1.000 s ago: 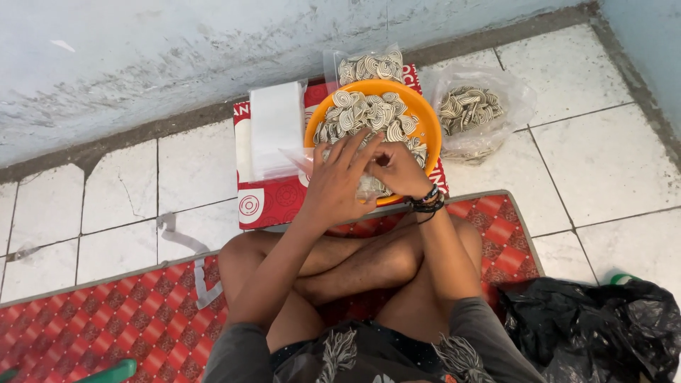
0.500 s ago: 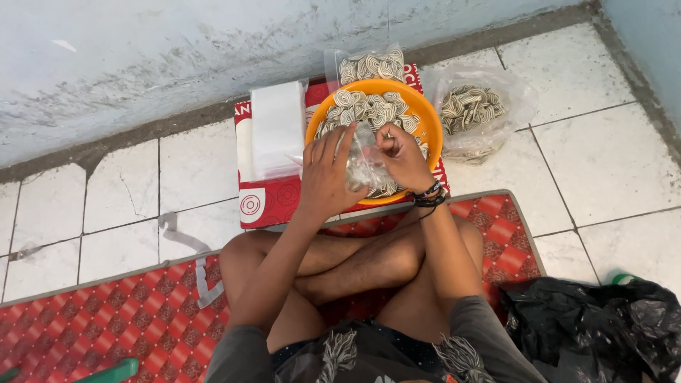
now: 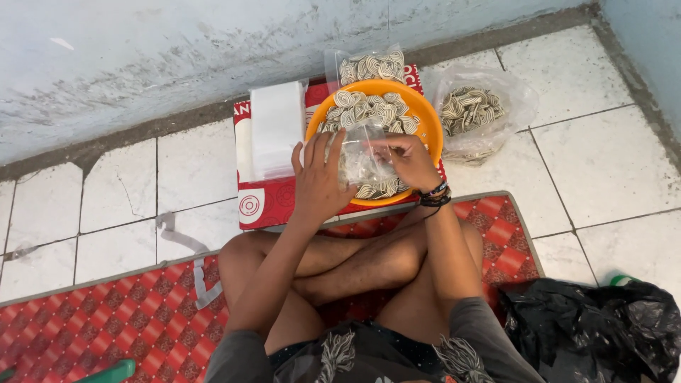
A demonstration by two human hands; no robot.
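Compared with half a second before, the left hand [image 3: 319, 181] has opened its fingers wider over the small clear bag [image 3: 360, 159], and the right hand [image 3: 410, 159] now pinches the bag's top edge. The bag lies between both hands, above the orange bowl [image 3: 425, 117] of striped round pieces [image 3: 365, 106]. What is inside the bag is hard to see.
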